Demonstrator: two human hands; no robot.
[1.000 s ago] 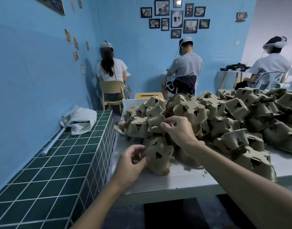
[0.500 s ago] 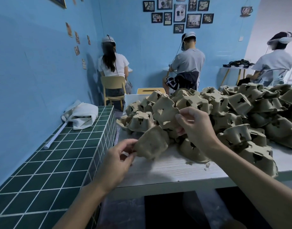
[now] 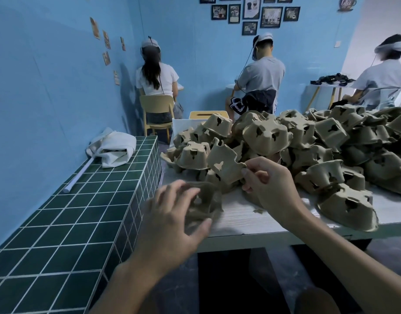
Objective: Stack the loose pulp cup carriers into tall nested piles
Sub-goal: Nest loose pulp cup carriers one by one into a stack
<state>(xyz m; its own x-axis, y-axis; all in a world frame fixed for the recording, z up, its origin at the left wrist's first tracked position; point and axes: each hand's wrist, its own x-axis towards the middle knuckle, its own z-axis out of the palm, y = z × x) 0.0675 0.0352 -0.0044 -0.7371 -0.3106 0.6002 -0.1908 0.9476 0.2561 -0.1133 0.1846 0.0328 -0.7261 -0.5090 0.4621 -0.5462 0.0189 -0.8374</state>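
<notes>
A big heap of brown pulp cup carriers (image 3: 308,141) covers the white table (image 3: 240,219), most lying upside down. My left hand (image 3: 172,214) grips one carrier (image 3: 204,205) at the table's front left corner; it is blurred by motion. My right hand (image 3: 265,184) pinches the edge of a second carrier (image 3: 224,164), held tilted just above the first, against the front of the heap. The two held carriers are apart.
A green tiled counter (image 3: 70,211) runs along the left, with a white cloth bag (image 3: 111,148) and a white rod (image 3: 78,175) on it. Three seated people work at the back wall. A nested clump of carriers (image 3: 347,205) sits at the table's front right.
My left hand has pulled its carrier down and back toward the table's front corner. My right hand has lifted another carrier off the heap and brought it toward me.
</notes>
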